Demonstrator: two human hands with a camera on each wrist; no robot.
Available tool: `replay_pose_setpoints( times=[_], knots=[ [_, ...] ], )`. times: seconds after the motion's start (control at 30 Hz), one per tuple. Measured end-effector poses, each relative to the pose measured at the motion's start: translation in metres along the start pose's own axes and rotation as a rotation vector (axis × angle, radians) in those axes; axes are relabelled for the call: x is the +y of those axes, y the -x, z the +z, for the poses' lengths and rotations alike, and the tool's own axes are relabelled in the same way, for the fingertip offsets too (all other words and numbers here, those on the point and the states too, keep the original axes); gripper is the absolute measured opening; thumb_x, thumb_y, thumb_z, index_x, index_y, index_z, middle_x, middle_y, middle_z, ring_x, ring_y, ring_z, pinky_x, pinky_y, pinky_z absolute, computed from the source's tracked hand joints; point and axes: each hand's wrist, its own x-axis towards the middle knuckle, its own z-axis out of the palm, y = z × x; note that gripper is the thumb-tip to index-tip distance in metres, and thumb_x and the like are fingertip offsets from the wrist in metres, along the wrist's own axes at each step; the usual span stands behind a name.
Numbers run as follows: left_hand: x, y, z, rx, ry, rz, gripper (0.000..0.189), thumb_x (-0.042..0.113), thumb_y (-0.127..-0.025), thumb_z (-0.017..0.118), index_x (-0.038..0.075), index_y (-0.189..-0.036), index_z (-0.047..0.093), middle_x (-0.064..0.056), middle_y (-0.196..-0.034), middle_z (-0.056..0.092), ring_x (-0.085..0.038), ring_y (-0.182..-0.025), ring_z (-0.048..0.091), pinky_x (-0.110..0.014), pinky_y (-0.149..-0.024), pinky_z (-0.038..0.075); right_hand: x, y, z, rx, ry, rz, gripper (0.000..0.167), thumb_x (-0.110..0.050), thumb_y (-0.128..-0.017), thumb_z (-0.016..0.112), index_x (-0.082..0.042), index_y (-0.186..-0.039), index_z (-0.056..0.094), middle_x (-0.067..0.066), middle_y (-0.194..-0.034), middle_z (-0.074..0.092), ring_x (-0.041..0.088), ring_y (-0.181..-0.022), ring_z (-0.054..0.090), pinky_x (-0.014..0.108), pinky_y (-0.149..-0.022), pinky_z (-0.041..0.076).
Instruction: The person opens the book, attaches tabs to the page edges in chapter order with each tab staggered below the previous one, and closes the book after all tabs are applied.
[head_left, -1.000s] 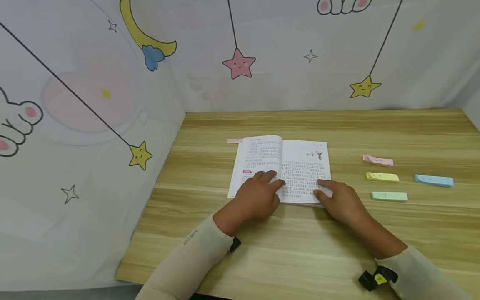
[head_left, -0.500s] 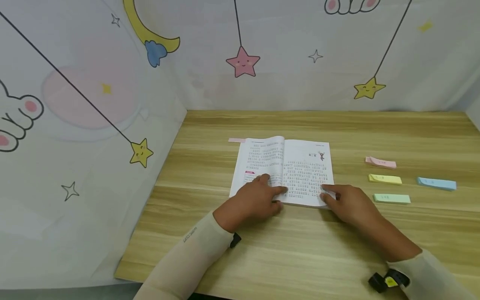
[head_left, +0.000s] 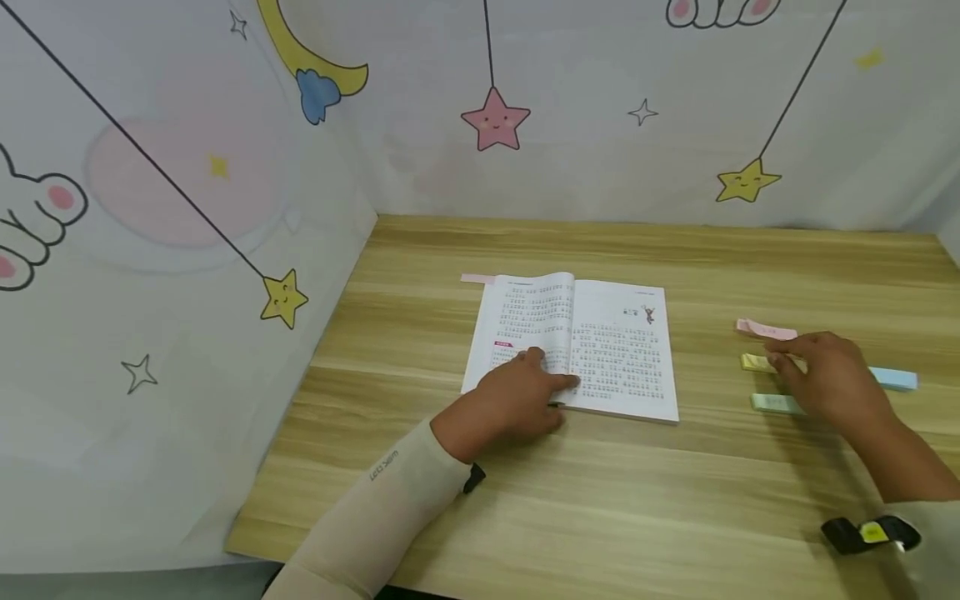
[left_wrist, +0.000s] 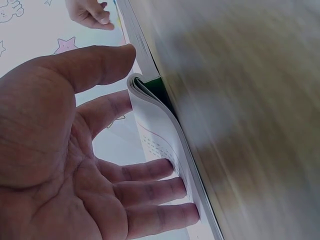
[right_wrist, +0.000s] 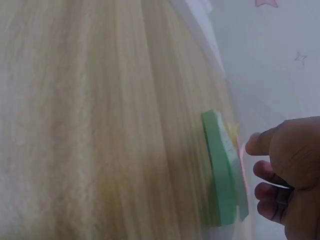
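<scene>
An open book (head_left: 618,358) with printed pages lies on the wooden table, a pink strip (head_left: 477,278) sticking out past its top left corner. My left hand (head_left: 517,400) presses the pages flat near the spine; its fingertips meet the paper in the left wrist view. Off to the right, my right hand (head_left: 832,379) hovers over a yellow sticky-note pad (head_left: 754,362) and a green pad (head_left: 776,404), partly covering both. A pink pad (head_left: 765,330) lies just beyond its fingertips. Nothing shows between its thumb and loosely bent fingers in the right wrist view.
A blue sticky-note pad (head_left: 896,379) sits right of the others, partly behind my right hand. White cloth with cartoon stars (head_left: 495,121) and a moon (head_left: 330,71) hangs behind the table and along its left side.
My right hand has left the right page's lower corner and moved right, to above the sticky-note pads. The left hand stays on the book, and the head view has shifted slightly.
</scene>
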Motion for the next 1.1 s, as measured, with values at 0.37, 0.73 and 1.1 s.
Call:
replay_pose_setpoints(
  times=[0.37, 0.73, 1.1],
  knots=[
    [0.003, -0.001, -0.002, -0.006, -0.012, 0.008, 0.051, 0.042, -0.099, 0.06, 0.043, -0.15, 0.052, -0.017, -0.139, 0.048, -0.026, -0.112, 0.056, -0.034, -0.073, 0.049, 0.008, -0.005, 0.007, -0.021, 0.019, -0.027, 0.022, -0.012, -0.1, 0.066, 0.002, -0.115, 0.074, 0.032, -0.11, 0.068, 0.057, -0.102, 0.058, 0.066, -0.078, 0.045],
    [0.003, -0.002, 0.001, 0.018, 0.002, -0.003, 0.05, 0.041, -0.099, 0.06, 0.04, -0.149, 0.054, -0.017, -0.137, 0.05, -0.024, -0.103, 0.056, -0.033, -0.071, 0.048, 0.0, -0.011, 0.004, -0.001, 0.027, 0.028, 0.021, -0.013, -0.094, 0.075, 0.0, -0.11, 0.077, 0.031, -0.104, 0.07, 0.053, -0.095, 0.061, 0.063, -0.072, 0.045],
    [0.006, -0.001, 0.001, 0.016, 0.019, -0.025, 0.051, 0.043, -0.099, 0.061, 0.04, -0.149, 0.054, -0.016, -0.135, 0.049, -0.025, -0.107, 0.055, -0.033, -0.071, 0.048, -0.002, -0.016, -0.005, -0.131, 0.037, 0.096, 0.033, -0.022, -0.098, 0.07, 0.003, -0.12, 0.072, 0.03, -0.114, 0.068, 0.056, -0.103, 0.058, 0.064, -0.077, 0.044]
  ],
)
